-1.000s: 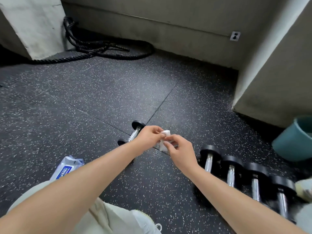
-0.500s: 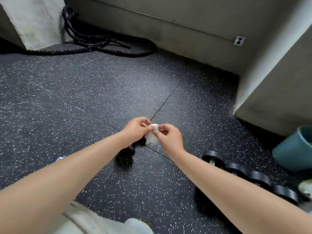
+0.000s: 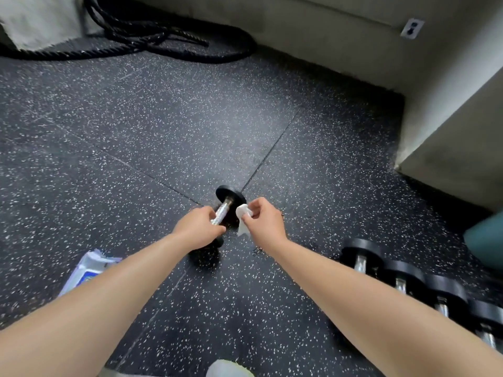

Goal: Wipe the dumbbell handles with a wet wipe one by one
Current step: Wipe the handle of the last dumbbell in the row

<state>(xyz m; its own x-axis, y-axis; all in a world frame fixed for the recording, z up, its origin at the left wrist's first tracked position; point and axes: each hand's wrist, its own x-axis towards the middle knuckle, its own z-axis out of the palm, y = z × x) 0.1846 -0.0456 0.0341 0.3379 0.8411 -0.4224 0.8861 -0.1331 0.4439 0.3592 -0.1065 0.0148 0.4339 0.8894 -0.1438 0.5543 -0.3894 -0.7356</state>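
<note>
Head view, left hand (image 3: 196, 229) fingers gripping dumbbell (image 3: 225, 209) handle, right hand (image 3: 265, 222) fingers pinching wet wipe (image 3: 243, 216).

dumbbell (image 3: 223, 210) centre | wipe pack (image 3: 87, 270) left | 4 dumbbells (image 3: 402, 273) right | rope (image 3: 152, 36) behind

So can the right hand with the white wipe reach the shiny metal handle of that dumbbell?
Probably yes. The right hand pinches the crumpled white wet wipe right beside the shiny metal dumbbell handle, nothing between them. The left hand grips only the near end, leaving the far stretch bare.
</note>
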